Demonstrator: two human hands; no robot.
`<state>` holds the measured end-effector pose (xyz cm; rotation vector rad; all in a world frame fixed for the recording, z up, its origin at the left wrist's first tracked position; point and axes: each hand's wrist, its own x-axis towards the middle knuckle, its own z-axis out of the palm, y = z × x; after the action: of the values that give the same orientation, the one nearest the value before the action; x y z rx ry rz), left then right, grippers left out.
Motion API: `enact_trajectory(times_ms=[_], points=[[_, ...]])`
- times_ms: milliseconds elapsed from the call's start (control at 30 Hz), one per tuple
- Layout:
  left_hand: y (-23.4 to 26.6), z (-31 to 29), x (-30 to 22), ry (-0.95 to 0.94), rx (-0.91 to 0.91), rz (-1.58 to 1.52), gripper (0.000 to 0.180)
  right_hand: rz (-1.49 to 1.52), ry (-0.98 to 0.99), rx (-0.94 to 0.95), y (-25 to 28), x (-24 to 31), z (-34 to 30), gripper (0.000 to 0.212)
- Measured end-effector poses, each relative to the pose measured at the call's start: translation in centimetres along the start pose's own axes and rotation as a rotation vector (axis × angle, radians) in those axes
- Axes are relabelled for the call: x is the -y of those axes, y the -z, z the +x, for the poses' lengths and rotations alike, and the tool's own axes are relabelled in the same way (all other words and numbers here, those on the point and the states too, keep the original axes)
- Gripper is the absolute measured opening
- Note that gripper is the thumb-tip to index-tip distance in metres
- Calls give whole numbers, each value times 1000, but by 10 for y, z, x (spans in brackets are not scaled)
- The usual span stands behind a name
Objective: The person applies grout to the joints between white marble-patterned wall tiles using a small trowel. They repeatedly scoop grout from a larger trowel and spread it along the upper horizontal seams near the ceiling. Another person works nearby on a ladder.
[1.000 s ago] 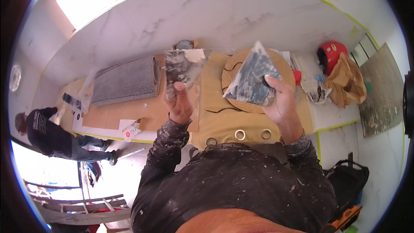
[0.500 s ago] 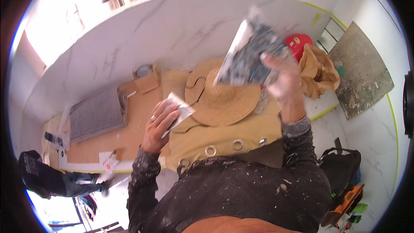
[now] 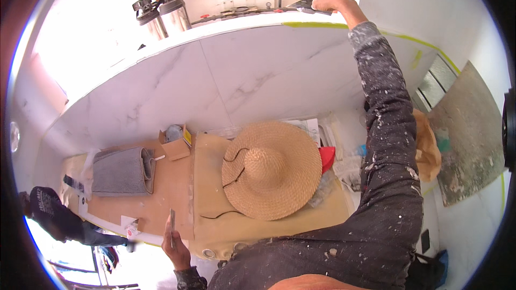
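My right hand (image 3: 325,0) is stretched far out at the top, its fingers closed on a flat, dark grey scraper blade (image 3: 304,4). The blade lies low over the white top edge of the marbled panel (image 3: 258,70), beside a strip of yellow-green tape (image 3: 314,24); whether it touches is not clear. Low on the left, my left hand (image 3: 176,251) grips a smaller flat scraper (image 3: 172,221), turned nearly edge-on. A wide straw hat (image 3: 271,169) with dark cords rests between my arms on a tan cloth (image 3: 215,225).
Left of the hat are a folded grey towel (image 3: 122,172) and a small open cardboard box (image 3: 176,142). A brown paper bag (image 3: 427,150) and a stained board (image 3: 465,134) stand at right. Metal canisters (image 3: 174,16) rise behind the panel. Another person (image 3: 54,215) is at far left.
My right hand has swung up and away with its scraper, from above the hat to the panel's top edge. My left hand has dropped lower and left, its scraper now edge-on.
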<state>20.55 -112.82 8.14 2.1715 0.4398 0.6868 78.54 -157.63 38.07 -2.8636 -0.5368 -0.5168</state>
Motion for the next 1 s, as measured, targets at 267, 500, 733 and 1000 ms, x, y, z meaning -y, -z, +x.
enact_trajectory(times_ms=[267,500,733,1000], points=[[-6,1,-47,-48,28,64,34,-198,-9,92,-51,8,36,26],[-5,7,-41,3,1,67,34,-104,-5,67,-2,13,-11,48],[-13,14,-38,-47,32,67,34,-179,-14,50,-43,1,45,37],[-10,13,-26,161,23,-21,34,-252,41,193,-32,0,8,41]])
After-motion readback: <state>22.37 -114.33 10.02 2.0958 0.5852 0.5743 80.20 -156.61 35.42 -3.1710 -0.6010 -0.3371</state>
